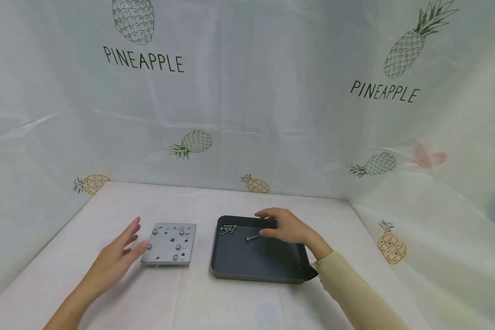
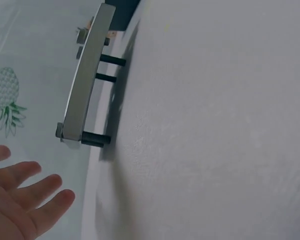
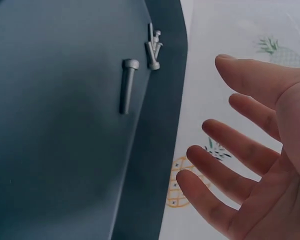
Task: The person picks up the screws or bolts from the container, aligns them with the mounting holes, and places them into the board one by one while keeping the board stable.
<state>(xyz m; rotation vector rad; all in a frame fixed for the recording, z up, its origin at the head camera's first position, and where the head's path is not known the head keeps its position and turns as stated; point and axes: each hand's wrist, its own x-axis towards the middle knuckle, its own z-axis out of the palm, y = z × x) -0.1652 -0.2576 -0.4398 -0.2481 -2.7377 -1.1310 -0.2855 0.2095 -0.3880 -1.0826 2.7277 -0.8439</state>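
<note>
A silver metal plate (image 1: 165,252) with drilled holes lies left of centre on the table. Several socket-head bolts (image 1: 178,247) stand in it, and their shanks (image 2: 96,138) stick out underneath in the left wrist view. Beside the plate's left edge is my left hand (image 1: 114,263), fingers spread and relaxed, holding nothing. My right hand (image 1: 288,225) hovers over the dark grey tray (image 1: 255,270), thumb and fingers apart with nothing between them. A single loose bolt (image 3: 127,86) lies in that tray near the right thumb. Several more bolts (image 3: 153,50) lie bunched near a corner.
The table (image 1: 214,302) is covered in a white cloth. Behind it and at both sides hangs a pale curtain (image 1: 247,91) printed with pineapples. By the tray's right front corner, a small black piece (image 1: 309,272) shows at the right sleeve (image 1: 346,284).
</note>
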